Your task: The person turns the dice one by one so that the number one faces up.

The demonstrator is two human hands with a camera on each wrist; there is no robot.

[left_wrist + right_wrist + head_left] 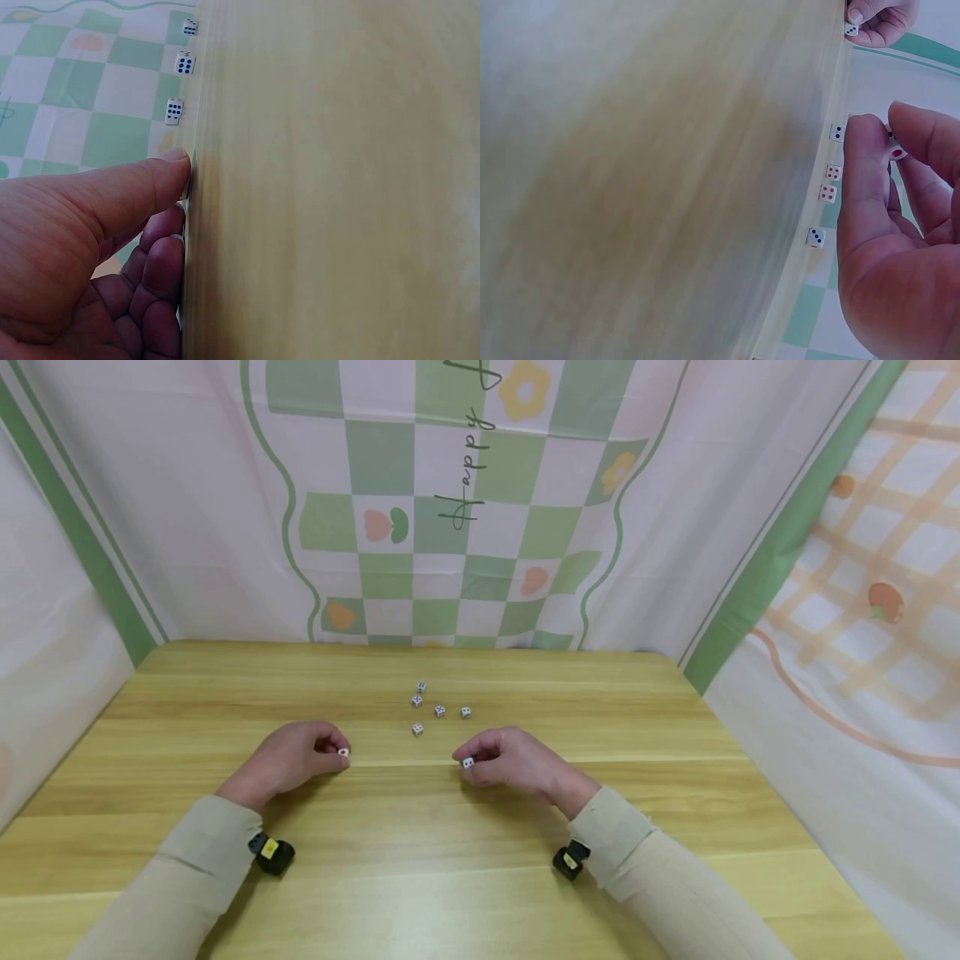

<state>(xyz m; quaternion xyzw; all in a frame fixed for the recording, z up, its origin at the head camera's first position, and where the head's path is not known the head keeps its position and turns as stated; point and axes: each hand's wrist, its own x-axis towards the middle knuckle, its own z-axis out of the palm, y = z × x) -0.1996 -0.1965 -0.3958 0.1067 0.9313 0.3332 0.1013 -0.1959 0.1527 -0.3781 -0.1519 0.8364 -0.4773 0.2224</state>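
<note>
At the left, my left hand (296, 758) pinches a small white die (343, 752) between thumb and fingers, at the tabletop. In the left wrist view the thumb (142, 184) mostly hides that die. My right hand (517, 762) holds another white die (468, 762), two dark pips showing; the right wrist view catches a red pip on this die (897, 152). Between and beyond both hands, several loose dice lie in a loose group, among them a nearest die (417, 729), a rightmost die (466, 712) and a farthest die (422, 687).
A wooden table (420, 868) lies under both hands. Behind it hangs a checkered green and white cloth (442, 577), with more cloth (847, 652) at the right side. Each wrist carries a small black camera, one on the left (273, 855) and one on the right (570, 860).
</note>
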